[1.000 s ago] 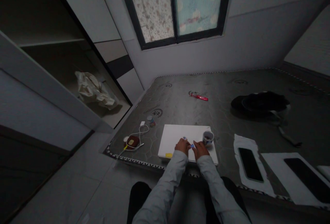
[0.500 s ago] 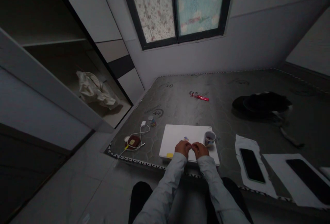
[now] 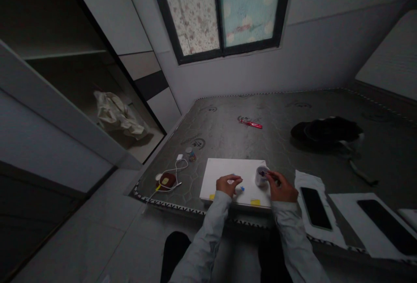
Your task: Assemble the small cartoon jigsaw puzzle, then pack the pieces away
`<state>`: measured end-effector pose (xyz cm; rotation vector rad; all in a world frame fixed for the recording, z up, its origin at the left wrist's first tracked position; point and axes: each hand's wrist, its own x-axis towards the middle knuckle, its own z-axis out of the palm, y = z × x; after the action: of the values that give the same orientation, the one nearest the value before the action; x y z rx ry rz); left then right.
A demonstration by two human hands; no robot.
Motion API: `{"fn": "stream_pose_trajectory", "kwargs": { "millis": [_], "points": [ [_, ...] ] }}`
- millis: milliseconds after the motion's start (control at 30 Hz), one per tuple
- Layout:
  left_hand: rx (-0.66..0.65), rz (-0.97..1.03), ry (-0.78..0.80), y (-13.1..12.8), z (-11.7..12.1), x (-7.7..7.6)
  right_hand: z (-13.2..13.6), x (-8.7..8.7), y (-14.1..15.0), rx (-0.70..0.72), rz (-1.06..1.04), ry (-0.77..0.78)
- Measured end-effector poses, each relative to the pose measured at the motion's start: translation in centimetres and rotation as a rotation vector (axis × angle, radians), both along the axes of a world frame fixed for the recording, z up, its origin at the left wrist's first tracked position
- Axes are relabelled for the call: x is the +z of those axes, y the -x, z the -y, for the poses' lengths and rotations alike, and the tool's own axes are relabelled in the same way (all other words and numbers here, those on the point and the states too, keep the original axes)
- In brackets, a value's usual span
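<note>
A white board [image 3: 228, 171] lies at the near edge of a grey mattress [image 3: 286, 113]. My left hand [image 3: 228, 184] rests on the board with its fingers pinched on a small blue piece [image 3: 241, 188]. My right hand [image 3: 280, 185] has its fingertips at the rim of a small cup [image 3: 261, 175] that stands on the board's right side. Whether those fingers hold anything is too small to make out. Two yellow tabs [image 3: 255, 202] sit along the board's near edge.
Left of the board lie a dark red charger with a white cable [image 3: 168, 179] and a small jar [image 3: 189, 153]. To the right lie a phone on white cloth [image 3: 313, 207], a second dark screen [image 3: 381, 220], a black hat [image 3: 325, 130] and a red packet [image 3: 250, 122].
My hands were together at the board's near middle. Now my right hand has moved right to the cup, and my left hand stays on the board with the blue piece.
</note>
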<state>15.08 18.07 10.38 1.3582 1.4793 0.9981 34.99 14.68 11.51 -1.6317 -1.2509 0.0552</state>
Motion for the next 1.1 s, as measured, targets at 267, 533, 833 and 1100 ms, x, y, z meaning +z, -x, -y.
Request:
{"fn": "stream_pose_trajectory", "kwargs": {
  "millis": [267, 533, 833, 1100],
  "points": [
    [-0.084, -0.114, -0.094, -3.7, -1.4, 5.8, -1.5, 0.9, -2.2, 0.056, 0.084, 0.108],
    [-0.227, -0.356, -0.278, -7.0, -3.4, 5.2, 3.1, -2.5, 0.0, -0.076, 0.036, -0.056],
    [0.07, -0.417, -0.171, 2.4, -3.6, 0.0, -0.2, -11.2, 4.7, 0.377, 0.124, 0.166],
    [-0.021, -0.687, -0.021, 3.4, -2.5, -4.0, -2.6, -12.3, 5.3, 0.476, 0.114, 0.346]
  ]
}}
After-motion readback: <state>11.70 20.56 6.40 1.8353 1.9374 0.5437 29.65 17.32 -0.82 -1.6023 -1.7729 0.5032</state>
